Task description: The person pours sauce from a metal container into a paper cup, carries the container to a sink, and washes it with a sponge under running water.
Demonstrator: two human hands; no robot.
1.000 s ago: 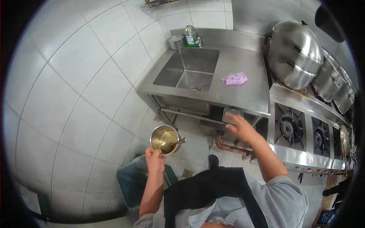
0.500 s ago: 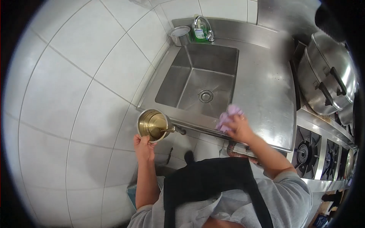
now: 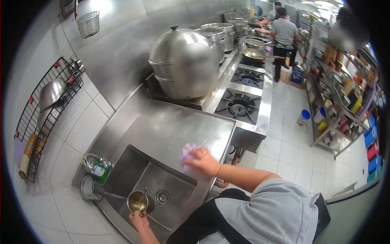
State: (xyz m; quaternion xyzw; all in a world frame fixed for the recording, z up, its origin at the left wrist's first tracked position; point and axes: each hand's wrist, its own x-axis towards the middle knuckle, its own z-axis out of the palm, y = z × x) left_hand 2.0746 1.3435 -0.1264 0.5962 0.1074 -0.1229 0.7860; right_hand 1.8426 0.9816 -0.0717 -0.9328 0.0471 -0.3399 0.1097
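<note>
My left hand [image 3: 139, 220] is closed on the rim of a small metal pot [image 3: 131, 201], which it holds over the sink [image 3: 129, 173]. A metal ladle or spoon [image 3: 145, 191] stands in the pot; yellowish contents show inside, though details are small. My right hand [image 3: 205, 163] grips a crumpled light purple cloth [image 3: 187, 155] above the steel counter [image 3: 170, 124], beside the sink's edge. Whether the cloth touches the counter is hard to tell.
A faucet [image 3: 97, 159], green soap bottle [image 3: 100, 174] and metal container [image 3: 87, 188] line the sink's back. A large domed steamer [image 3: 164, 83] stands beyond the counter, near gas burners [image 3: 237, 107]. Two people [image 3: 284, 34] stand farther down the aisle; a shelf rack [image 3: 331, 89] is right.
My view has swung right, bringing the stove line and aisle into sight. The pot has moved from before the sink to over it. My right hand has carried the cloth over the counter.
</note>
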